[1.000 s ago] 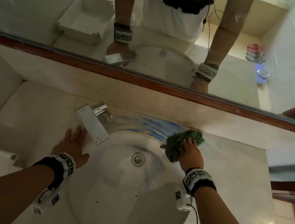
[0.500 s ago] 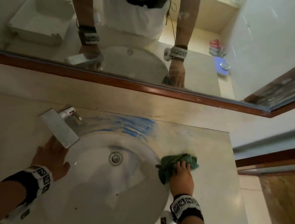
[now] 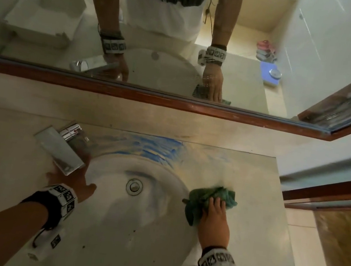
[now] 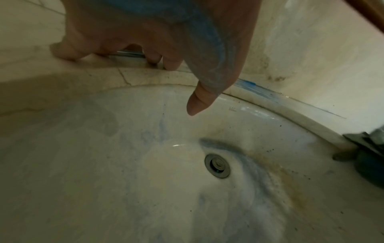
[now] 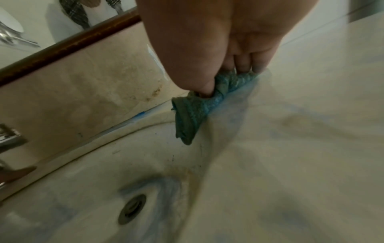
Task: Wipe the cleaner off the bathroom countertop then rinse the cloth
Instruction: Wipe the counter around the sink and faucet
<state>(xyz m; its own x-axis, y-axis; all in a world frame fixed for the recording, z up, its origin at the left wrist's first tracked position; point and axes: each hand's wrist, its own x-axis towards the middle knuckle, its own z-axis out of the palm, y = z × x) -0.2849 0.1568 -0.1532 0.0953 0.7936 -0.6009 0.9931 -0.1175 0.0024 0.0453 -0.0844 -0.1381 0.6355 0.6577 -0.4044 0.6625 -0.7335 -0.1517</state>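
While the right hand [image 3: 214, 219] presses the cloth [image 3: 210, 197] at the basin rim [image 3: 185, 186], the flat left hand [image 3: 68, 182] holds nothing.

I am seeing no words, brand names or numbers that I can read anywhere here. My wristbands [image 3: 64, 198] are showing black-and-white square code patterns, not letters. A faint mark on the sink basin [image 4: 232, 109] is staying too blurred to read.
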